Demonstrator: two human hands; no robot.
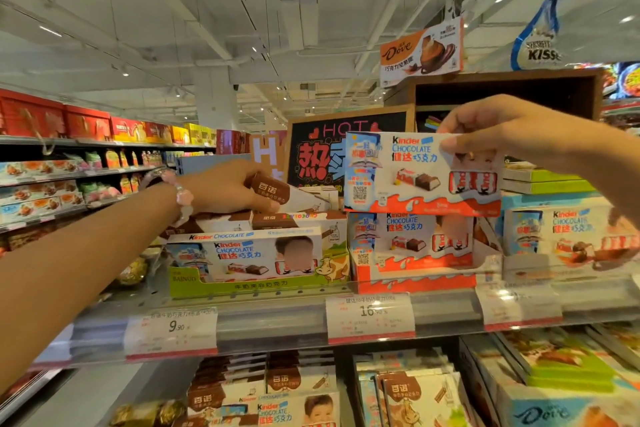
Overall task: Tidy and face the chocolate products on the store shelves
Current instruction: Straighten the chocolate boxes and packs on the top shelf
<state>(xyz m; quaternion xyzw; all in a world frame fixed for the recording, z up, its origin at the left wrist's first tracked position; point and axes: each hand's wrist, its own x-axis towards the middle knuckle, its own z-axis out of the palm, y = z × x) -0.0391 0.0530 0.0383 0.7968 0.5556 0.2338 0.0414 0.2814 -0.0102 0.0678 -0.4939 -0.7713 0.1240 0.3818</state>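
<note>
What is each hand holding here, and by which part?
Right hand pinches the Kinder Chocolate box at its upper right edge. Left hand grips a brown-and-white chocolate box by its near end.

The top shelf [277,319] is fronted by price tags [370,317]. A green display tray [256,282] is set on it below the left hand's fingers [263,206]; a red Kinder tray [415,279] is seated beneath the right hand's fingertips [450,142].

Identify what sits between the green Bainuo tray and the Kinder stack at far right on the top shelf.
In the head view, a red-and-white Kinder display tray with a Kinder box standing in it.
</note>
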